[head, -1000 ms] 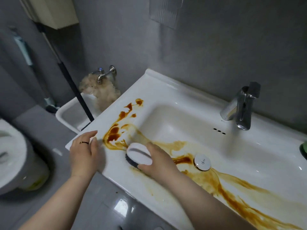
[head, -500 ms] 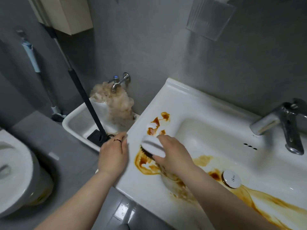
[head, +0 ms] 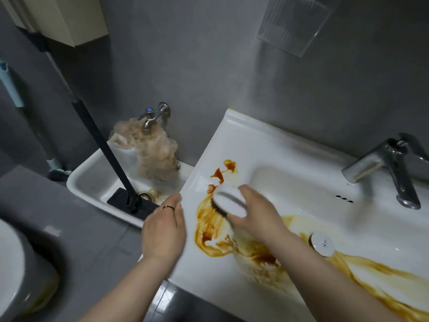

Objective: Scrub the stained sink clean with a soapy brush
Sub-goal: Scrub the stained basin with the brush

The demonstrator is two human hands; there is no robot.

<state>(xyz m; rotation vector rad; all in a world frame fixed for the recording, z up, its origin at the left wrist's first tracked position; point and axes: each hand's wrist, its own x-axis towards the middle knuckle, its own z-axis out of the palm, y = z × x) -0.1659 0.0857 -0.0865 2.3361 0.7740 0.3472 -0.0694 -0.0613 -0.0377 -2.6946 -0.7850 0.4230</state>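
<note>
Your right hand (head: 255, 212) grips brush (head: 228, 202) over stain (head: 206, 228); left hand (head: 162, 231) alongside, fingers straight, probably bracing you on sink (head: 267, 133) edge

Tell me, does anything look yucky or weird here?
Yes: a brown stain is smeared over the sink at its left ledge and runs across the basin past the drain cap. The right hand holds a brush on it.

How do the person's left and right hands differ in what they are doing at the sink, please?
The right hand grips the brush; the left hand holds nothing. The left hand rests flat on the sink's left edge; the right hand is over the brown stain. The left hand wears a ring; the right hand shows none. Both are bare.
</note>
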